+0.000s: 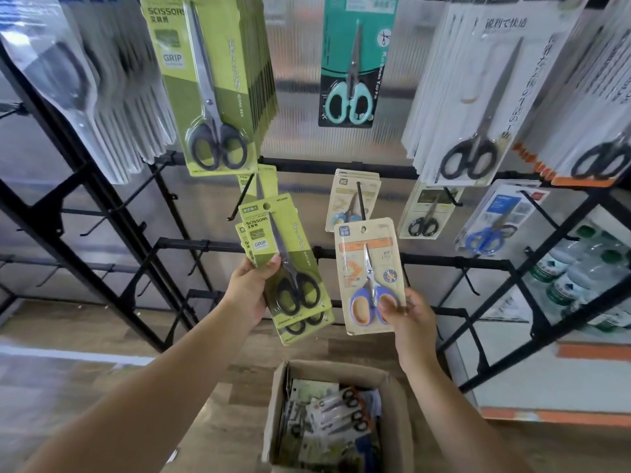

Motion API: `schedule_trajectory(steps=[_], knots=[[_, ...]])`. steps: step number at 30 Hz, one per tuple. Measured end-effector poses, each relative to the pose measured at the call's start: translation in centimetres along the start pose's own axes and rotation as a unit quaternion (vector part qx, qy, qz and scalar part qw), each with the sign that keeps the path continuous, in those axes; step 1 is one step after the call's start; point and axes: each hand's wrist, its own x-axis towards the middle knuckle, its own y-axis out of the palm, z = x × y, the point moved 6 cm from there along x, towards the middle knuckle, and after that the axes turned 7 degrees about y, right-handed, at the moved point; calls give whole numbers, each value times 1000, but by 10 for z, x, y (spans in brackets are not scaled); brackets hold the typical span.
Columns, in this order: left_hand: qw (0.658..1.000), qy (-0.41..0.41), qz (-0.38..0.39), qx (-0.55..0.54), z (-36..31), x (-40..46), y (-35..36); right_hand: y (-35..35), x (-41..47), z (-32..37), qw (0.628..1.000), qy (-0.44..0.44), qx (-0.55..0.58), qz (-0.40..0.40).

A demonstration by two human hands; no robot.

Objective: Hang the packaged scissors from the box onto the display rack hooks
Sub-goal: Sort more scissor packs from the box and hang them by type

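Our left hand (251, 291) grips a small fanned stack of green cardboard packs of black-handled scissors (285, 264), thumb across the front, fingers curled behind. Our right hand (408, 314) pinches the lower edge of a single cream blister card holding blue-and-orange-handled scissors (370, 276), raised upright before the black metal display rack (444, 262).

The open brown cardboard box (336, 416) sits on the floor near us, between our arms, with more packs inside. A bare black hook (361, 201) juts out just above the cream card, in front of a few similar pale cards hanging farther back.

To do this well, we should probably lift the cream card until its round punched hole, at the top, lines up with that hook's tip, keep the card square to the hook, then slide it back. Pinching so low gives little control, so a tilt could make the hole miss. The green stack seems meant for the hook up to the left, where matching packs hang.
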Motion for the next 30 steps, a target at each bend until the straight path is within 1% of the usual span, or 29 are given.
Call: schedule_trajectory(steps=[8,17,21,26,30], knots=[[1000,-16,-7,5,-1,0,-5,1,3,-11,1000,11,15,-19],[1000,-16,8,5,-13,-1,-1,9,13,-24,998,33,43,-38],[1000,-20,3,6,-17,2,2,15,23,-21,998,35,37,-39],[1000,-25,4,15,-21,8,6,36,54,8,999,11,-13,-50],[999,-30,1,30,-25,13,6,49,86,30,986,-16,-150,-72]])
